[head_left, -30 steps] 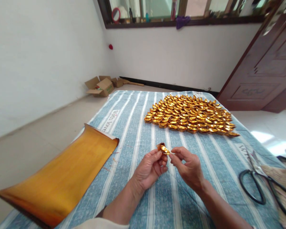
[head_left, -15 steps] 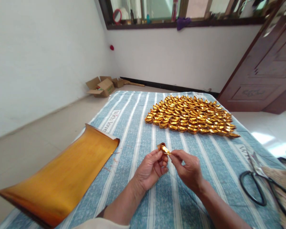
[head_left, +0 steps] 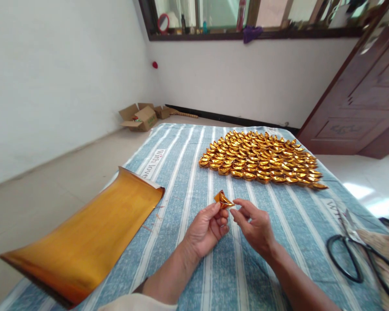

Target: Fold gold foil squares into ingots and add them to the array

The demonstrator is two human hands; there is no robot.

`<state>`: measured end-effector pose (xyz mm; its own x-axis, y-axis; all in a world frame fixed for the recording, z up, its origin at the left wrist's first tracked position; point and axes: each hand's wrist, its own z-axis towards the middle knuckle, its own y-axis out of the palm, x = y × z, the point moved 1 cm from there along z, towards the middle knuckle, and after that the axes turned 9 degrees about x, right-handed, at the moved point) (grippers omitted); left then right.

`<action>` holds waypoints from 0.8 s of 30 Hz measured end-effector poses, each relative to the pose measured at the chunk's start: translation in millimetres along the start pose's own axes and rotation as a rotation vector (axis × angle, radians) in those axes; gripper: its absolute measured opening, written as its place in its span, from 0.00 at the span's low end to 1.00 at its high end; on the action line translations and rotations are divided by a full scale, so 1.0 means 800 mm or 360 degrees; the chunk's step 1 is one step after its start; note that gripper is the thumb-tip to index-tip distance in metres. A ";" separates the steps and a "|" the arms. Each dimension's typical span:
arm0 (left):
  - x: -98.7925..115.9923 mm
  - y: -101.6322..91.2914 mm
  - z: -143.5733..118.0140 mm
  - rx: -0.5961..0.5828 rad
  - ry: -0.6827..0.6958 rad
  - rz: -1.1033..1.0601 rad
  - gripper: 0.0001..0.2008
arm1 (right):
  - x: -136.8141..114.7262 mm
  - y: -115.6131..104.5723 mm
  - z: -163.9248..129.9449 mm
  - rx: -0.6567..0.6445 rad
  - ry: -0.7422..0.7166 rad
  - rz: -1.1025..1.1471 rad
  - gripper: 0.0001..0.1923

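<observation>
My left hand (head_left: 207, 229) pinches a small gold foil paper ingot (head_left: 224, 200) between thumb and fingers, above the striped cloth. It is folded into a boat shape, with a flap standing up at its far left side. My right hand (head_left: 254, 222) is just right of it, thumb and forefinger apart on either side of the ingot's pointed tip. Whether a fingertip still touches the foil is hard to see. Farther back lie rows of finished gold paper ingots (head_left: 259, 160), packed closely together. To the left rests a stack of large gold foil paper sheets (head_left: 84, 233), curling at its edges.
A blue and white striped cloth (head_left: 178, 172) covers the table. Black-handled scissors (head_left: 346, 255) lie at the right beside a beige woven item (head_left: 381, 246). Open cardboard boxes (head_left: 142, 119) stand on the floor behind. A brown door (head_left: 353, 95) is at the right.
My right thumb and forefinger have parted from their pinch on the ingot's tip. The ingot has turned slightly in my left hand, and the view has shifted a little.
</observation>
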<state>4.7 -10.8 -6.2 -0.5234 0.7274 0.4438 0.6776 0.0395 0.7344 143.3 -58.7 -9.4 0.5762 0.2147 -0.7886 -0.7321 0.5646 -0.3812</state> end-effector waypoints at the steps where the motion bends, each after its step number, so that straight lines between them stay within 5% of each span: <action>1: 0.000 0.000 0.000 0.0018 0.0001 -0.0004 0.05 | 0.003 0.001 0.000 -0.0014 0.0064 0.0034 0.11; 8: -0.002 0.002 -0.003 0.0012 -0.0002 0.0018 0.06 | 0.011 0.005 0.000 -0.0097 0.0433 0.0372 0.15; 24: -0.002 0.001 -0.003 0.0004 -0.0014 0.0066 0.06 | 0.012 0.005 -0.001 -0.0115 0.0479 0.0403 0.14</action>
<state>5.0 -13.4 -4.8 -0.4902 0.7343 0.4695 0.7000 0.0108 0.7140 145.3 -55.0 -19.1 0.2500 0.0906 -0.9640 -0.8671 0.4639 -0.1813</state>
